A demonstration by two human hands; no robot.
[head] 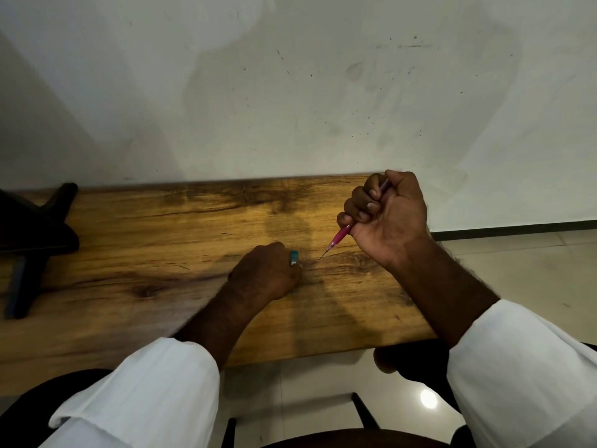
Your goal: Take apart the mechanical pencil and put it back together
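My right hand (389,215) is closed in a fist around a pink mechanical pencil (339,236). Its tip points down and left, with a thin lead sticking out just above the wooden table (161,240). The pencil's rear end shows above my fingers near the top of the fist. My left hand (265,273) rests knuckles-up on the table, fingers curled over a small teal piece (294,257) that peeks out at the fingertips. Most of that piece is hidden, so I cannot tell what it is.
A black stand with crossed legs (35,234) sits at the table's far left, with a bluish bar beside it. A white wall rises right behind the table. Tiled floor and a dark chair frame (365,412) lie below the near edge.
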